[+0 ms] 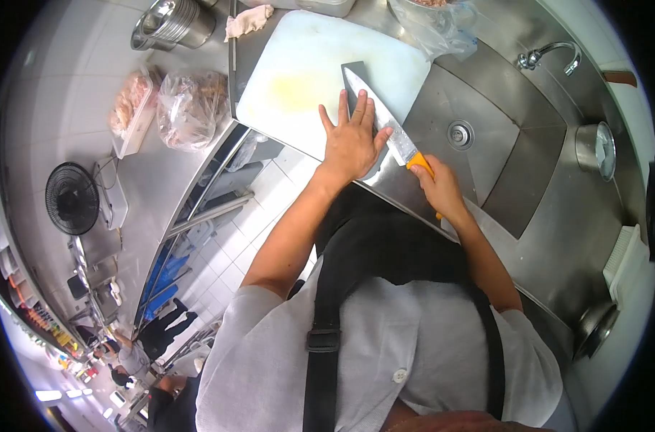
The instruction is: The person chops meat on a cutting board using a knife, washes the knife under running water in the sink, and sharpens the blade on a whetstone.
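Observation:
A large knife (382, 108) with an orange handle lies at a slant over the right part of a white cutting board (284, 57). My right hand (440, 189) is wrapped round its handle, near the counter's front edge. My left hand (352, 140) has its fingers spread, and their tips rest beside the blade on a dark grey flat block (355, 70). Much of the block is hidden under the hand and the knife. A yellowish stain marks the board's middle.
Right of the board are a steel sink (478, 108) and a faucet (558, 54). Bagged food (190, 108), a tray of raw meat (131, 108) and steel containers (172, 25) stand on the left. Other people (129, 356) are at the far lower left.

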A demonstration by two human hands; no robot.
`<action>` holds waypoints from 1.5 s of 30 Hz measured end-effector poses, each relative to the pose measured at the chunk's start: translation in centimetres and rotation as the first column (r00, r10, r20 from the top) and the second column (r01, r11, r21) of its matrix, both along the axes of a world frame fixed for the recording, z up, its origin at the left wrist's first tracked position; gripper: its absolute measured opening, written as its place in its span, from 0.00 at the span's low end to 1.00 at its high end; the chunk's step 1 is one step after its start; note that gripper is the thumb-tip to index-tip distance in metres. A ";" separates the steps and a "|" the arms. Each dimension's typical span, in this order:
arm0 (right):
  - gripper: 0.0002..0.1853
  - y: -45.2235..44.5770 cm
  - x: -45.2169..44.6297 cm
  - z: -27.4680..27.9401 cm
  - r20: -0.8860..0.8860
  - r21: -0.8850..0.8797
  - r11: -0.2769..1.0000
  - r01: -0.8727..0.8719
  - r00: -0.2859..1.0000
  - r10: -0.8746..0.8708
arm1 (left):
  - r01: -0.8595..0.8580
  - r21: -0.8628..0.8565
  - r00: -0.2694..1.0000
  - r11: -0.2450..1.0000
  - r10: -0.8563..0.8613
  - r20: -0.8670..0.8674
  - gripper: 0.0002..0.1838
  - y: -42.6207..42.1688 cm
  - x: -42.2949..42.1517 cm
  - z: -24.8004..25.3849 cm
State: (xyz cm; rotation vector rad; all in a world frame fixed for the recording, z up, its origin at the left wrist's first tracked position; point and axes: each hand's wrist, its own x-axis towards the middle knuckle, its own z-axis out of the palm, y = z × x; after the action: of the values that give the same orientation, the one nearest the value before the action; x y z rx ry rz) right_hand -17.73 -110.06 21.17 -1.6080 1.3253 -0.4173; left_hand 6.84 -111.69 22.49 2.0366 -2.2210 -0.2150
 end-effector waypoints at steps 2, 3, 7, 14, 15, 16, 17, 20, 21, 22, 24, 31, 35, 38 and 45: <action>0.18 -2.0 1.7 0.4 -0.027 -0.114 0.993 0.013 0.999 -0.016 | -0.027 -0.035 1.000 0.999 0.027 0.014 0.41 -1.5 0.8 -1.0; 0.19 -4.0 3.0 0.4 -0.041 -0.180 0.983 0.022 0.999 -0.030 | -0.038 -0.080 0.999 0.996 0.040 0.015 0.41 -4.0 2.3 -1.7; 0.19 -10.4 7.4 0.2 -0.130 -0.297 0.954 -0.032 0.992 -0.007 | -0.114 -0.025 0.993 0.993 0.114 0.016 0.40 -11.3 6.2 -0.9; 0.19 -1.2 1.0 0.7 -0.031 -0.088 0.996 -0.032 0.999 0.029 | -0.004 -0.004 1.000 1.000 0.004 -0.009 0.38 1.7 -0.3 1.1; 0.19 -1.3 1.0 0.8 -0.028 -0.077 0.996 -0.036 0.999 0.034 | -0.013 -0.017 1.000 1.000 0.014 0.009 0.38 1.2 0.1 1.0; 0.19 -1.1 0.9 0.9 -0.025 -0.065 0.997 -0.036 0.999 0.034 | -0.019 -0.029 0.999 0.999 0.020 0.025 0.38 -0.2 0.7 0.5; 0.20 -3.3 2.2 0.5 -0.042 -0.137 0.990 -0.028 0.999 0.022 | -0.020 -0.043 0.999 0.999 0.022 0.041 0.38 -1.9 1.4 -0.2; 0.20 -10.7 7.2 0.1 -0.106 -0.228 0.972 -0.050 0.994 0.026 | -0.081 -0.119 0.996 0.990 0.085 0.026 0.39 -9.6 5.7 -2.1; 0.21 -11.8 8.1 0.6 -0.164 -0.225 0.971 -0.080 0.986 0.043 | -0.087 -0.079 0.996 0.993 0.089 0.018 0.38 -10.1 6.2 -1.6; 0.21 -11.0 7.8 0.6 -0.120 -0.225 0.973 -0.060 0.992 0.033 | -0.092 -0.044 0.996 0.995 0.093 0.013 0.38 -10.6 6.4 -0.9; 0.21 -8.2 6.7 0.0 -0.034 -0.236 0.972 -0.025 0.999 0.018 | -0.070 -0.089 0.991 0.994 0.079 0.109 0.36 -7.3 4.7 -1.5; 0.20 -1.2 1.7 -0.7 0.026 -0.183 0.983 0.017 1.000 -0.013 | -0.031 -0.033 0.999 0.999 0.033 0.042 0.38 0.3 -0.1 0.3; 0.21 -11.5 7.8 -1.2 -0.161 -0.348 0.934 -0.077 0.987 0.021 | -0.089 -0.068 0.996 0.994 0.091 0.020 0.37 -10.1 5.5 -1.4; 0.21 -10.1 7.6 -0.8 -0.147 -0.301 0.952 -0.049 0.989 0.005 | -0.069 -0.033 0.997 0.997 0.068 -0.025 0.38 -9.0 5.2 -0.6; 0.19 1.0 0.2 1.1 -0.068 -0.001 1.000 -0.005 0.998 0.005 | -0.009 -0.016 1.000 1.000 0.009 -0.010 0.38 3.6 -2.0 1.7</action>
State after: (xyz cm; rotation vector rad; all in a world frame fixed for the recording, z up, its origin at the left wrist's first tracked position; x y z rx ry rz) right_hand -17.53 -109.01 22.25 -1.6393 1.3719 -0.3634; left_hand 4.86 -108.09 24.19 2.0328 -2.2006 -0.2053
